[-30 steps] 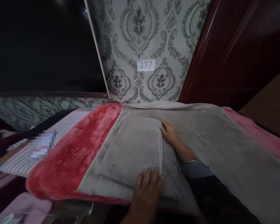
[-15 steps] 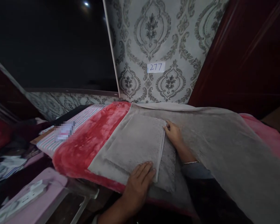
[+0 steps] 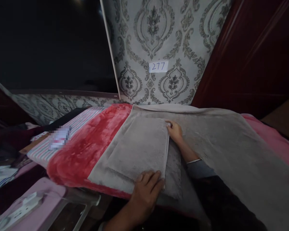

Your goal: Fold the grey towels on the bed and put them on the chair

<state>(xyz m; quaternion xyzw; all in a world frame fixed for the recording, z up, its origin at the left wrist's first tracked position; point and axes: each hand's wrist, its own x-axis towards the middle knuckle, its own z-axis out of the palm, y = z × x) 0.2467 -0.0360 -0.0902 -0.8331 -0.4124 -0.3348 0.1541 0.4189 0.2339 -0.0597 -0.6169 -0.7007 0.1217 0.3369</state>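
A folded grey plush cloth point(image 3: 139, 149) lies flat, with a straight edge on its right side. Another soft grey layer point(image 3: 174, 170) shows beneath that edge. My right hand point(image 3: 175, 131) pinches the cloth's far right corner between thumb and fingers. At the near right corner my left hand point(image 3: 146, 189) rests palm down, its fingers stretched over the cloth. Both pieces lie on a larger grey blanket point(image 3: 226, 144), which spreads away to the right.
Under the grey blanket is a red plush blanket point(image 3: 86, 150), with a striped cloth point(image 3: 42, 149) to its left. A pink stool point(image 3: 48, 189) carries a white power strip point(image 3: 19, 211). Behind are a dark screen point(image 3: 53, 48) and a patterned wall point(image 3: 154, 41).
My view has shifted slightly right. The right hand keeps its pinch on the far corner, and the left hand has slid a little along the near edge toward the right corner.
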